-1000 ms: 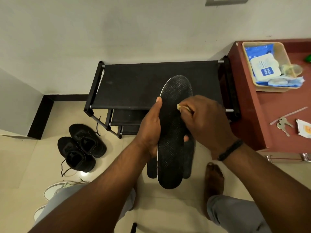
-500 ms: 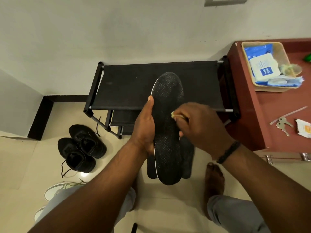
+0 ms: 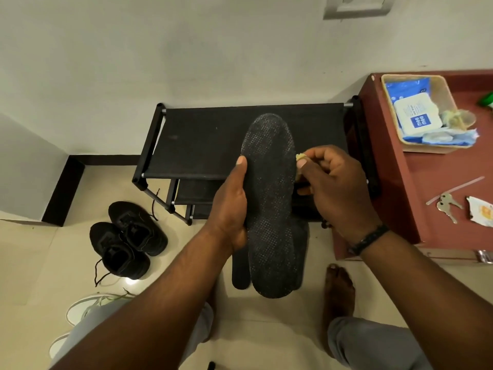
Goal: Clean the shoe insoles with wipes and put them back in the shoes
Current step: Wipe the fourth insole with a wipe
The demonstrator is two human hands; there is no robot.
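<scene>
My left hand (image 3: 231,206) grips a black textured insole (image 3: 270,198) by its left edge, toe end pointing away from me. Behind it I hold more black insoles (image 3: 240,268), only their edges showing. My right hand (image 3: 333,188) pinches a small crumpled yellowish wipe (image 3: 300,157) at the insole's right edge, near the toe half. A pair of black lace-up shoes (image 3: 128,239) sits on the floor to the left. A blue and white pack of wipes (image 3: 414,116) lies in a tan basket (image 3: 429,149) on the red table.
A black shoe rack (image 3: 202,140) stands against the wall under the insole. The red table (image 3: 437,188) at right carries keys (image 3: 448,206) and a torn wrapper (image 3: 480,213). White shoes (image 3: 88,308) lie at lower left. My bare foot (image 3: 338,287) rests on the tiled floor.
My right hand with the wipe has slid off the insole's middle to its right edge. The insole has tilted a little and shifted left in my left hand.
</scene>
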